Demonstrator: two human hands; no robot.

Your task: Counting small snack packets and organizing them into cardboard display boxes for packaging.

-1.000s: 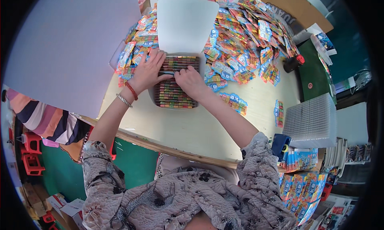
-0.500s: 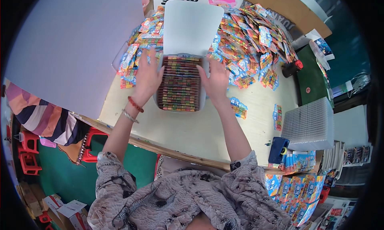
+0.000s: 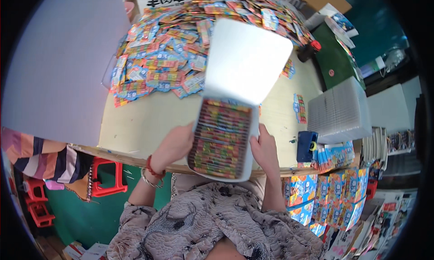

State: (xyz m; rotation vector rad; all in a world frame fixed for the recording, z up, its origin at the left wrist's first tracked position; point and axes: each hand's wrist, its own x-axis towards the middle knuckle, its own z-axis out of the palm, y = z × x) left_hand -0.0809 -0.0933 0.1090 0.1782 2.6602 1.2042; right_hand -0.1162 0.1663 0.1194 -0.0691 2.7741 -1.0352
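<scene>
A white lidded box point(image 3: 246, 169) is held between my two hands near the table's front edge, slightly turned, its lid point(image 3: 248, 56) flipped up at the far side. Rows of colourful flat packets point(image 3: 219, 142) stand tightly packed inside it. My left hand point(image 3: 176, 145) is closed on the box's left wall, with its fingertips hidden behind the box. Against the right wall, my right hand point(image 3: 265, 149) grips with the thumb on the near face and the fingers out of sight. Beyond the box a large heap of loose packets point(image 3: 167, 65) spreads over the table.
A dark bottle with a red cap point(image 3: 309, 51) stands at the back right. Stacked clear plastic trays point(image 3: 337, 111), a blue tape dispenser point(image 3: 307, 147) and printed cartons point(image 3: 339, 199) line the right side. A pale panel point(image 3: 63, 70) covers the left. Red stools point(image 3: 108, 176) stand below.
The box has come off its place among the packets, nearer to me and to the right, and is now tilted. Both hands went from hovering over its sides to gripping it.
</scene>
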